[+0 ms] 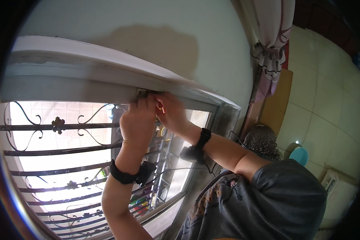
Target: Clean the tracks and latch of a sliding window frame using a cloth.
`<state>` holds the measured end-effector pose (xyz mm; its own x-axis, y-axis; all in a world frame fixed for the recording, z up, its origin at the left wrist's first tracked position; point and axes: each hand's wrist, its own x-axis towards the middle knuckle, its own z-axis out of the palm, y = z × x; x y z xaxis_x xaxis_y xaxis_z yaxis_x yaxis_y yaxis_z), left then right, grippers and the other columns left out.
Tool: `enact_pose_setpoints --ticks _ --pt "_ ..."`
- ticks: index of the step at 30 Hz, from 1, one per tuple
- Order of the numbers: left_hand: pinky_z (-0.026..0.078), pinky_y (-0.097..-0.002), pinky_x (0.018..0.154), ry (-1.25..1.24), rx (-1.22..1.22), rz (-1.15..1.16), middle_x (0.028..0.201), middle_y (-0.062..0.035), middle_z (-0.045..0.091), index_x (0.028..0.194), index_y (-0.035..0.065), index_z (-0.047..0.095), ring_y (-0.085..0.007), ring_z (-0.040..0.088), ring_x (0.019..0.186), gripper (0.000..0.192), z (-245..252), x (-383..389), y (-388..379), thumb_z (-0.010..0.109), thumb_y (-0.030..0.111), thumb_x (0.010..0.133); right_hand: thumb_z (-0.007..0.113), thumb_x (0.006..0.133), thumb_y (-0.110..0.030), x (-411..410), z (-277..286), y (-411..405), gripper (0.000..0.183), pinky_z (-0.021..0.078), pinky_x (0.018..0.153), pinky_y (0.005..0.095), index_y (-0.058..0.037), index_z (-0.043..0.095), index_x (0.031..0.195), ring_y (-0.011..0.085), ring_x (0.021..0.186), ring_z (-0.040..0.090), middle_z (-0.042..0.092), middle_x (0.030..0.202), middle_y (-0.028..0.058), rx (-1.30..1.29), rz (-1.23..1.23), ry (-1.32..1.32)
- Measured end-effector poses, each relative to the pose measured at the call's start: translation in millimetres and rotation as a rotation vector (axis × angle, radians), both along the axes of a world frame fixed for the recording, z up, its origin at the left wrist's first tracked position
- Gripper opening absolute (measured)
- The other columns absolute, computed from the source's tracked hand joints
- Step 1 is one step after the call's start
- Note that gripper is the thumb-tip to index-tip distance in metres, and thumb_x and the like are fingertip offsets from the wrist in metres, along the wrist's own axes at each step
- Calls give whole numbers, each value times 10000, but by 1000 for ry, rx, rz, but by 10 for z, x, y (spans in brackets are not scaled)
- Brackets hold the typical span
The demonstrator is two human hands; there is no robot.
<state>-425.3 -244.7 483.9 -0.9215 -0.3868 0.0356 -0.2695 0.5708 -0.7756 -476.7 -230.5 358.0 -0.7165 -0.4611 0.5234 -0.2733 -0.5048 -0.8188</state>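
Observation:
Both of my hands are raised to the grey upper frame (pixel 63 87) of a window, close together. A small metal bracket (pixel 141 92) sits on that frame, partly covered by my fingers. My left hand (pixel 139 120) has its back towards me, with bent fingers at the bracket's lower edge. Just right of it, my right hand (pixel 171 111) curls its thumb and fingers inwards, and its fingertips meet those of the left. Whatever lies between the fingertips is hidden. Each wrist wears a black strap with a dark device (pixel 147 172).
Dark metal window bars (pixel 60 153) with scrollwork stand behind the glass. A white ledge (pixel 114 57) runs above the frame. At right hang a tied curtain (pixel 271 57) and, lower, a wooden board (pixel 277 102). A turquoise basin (pixel 299 156) rests on the tiled floor (pixel 327 120). A thin cable (pixel 180 169) crosses near my arms.

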Motion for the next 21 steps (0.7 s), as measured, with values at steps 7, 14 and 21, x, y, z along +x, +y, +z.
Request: enact_pose_setpoints --ticks 7,14,21 --pt "501 -227 458 -33 -63 -167 887 -4 491 829 106 614 -133 558 734 167 -30 19 -52 616 150 667 650 736 -4 -3 -25 -36 223 478 546 342 -17 572 944 246 619 572 538 746 92 -35 15 13" --pt "509 -224 471 -66 -55 -313 1114 -38 538 921 69 650 -166 572 793 266 -17 93 -155 612 128 664 645 733 -8 20 -50 0 285 486 614 376 -14 554 1003 295 735 583 564 833 119 -25 -11 31" --pt "532 -218 536 -55 -18 -301 1111 -48 583 1017 36 635 -166 617 802 363 -20 120 -139 626 110 661 649 695 21 81 -89 123 419 461 809 414 -15 554 1102 350 970 544 544 1078 149 11 -29 22"
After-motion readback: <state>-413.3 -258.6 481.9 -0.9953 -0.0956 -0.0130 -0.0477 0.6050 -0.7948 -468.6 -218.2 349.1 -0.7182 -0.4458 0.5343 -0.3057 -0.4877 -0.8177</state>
